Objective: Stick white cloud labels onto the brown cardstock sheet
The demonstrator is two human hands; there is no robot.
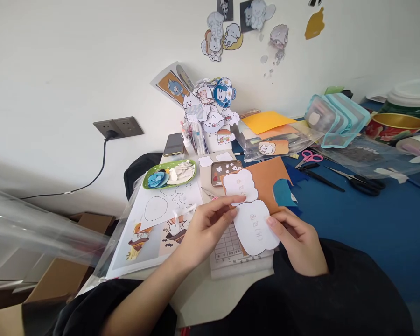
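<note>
White cloud-shaped paper cutout point(255, 233), handwritten: one, pinched at its edges by left hand point(210, 221) and right hand point(298, 242), above orange-brown paper sheet point(266, 179). White scalloped paper cutout point(237, 181): one, overlapping that sheet.

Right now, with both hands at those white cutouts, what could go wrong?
The right hand has its thumb on the lower white cutout, so the edge could crease. The left hand has fingertips at the bottom of the upper white cutout and might nudge it across the orange sheet. A wide reach rightward might brush the black-handled scissors.
</note>
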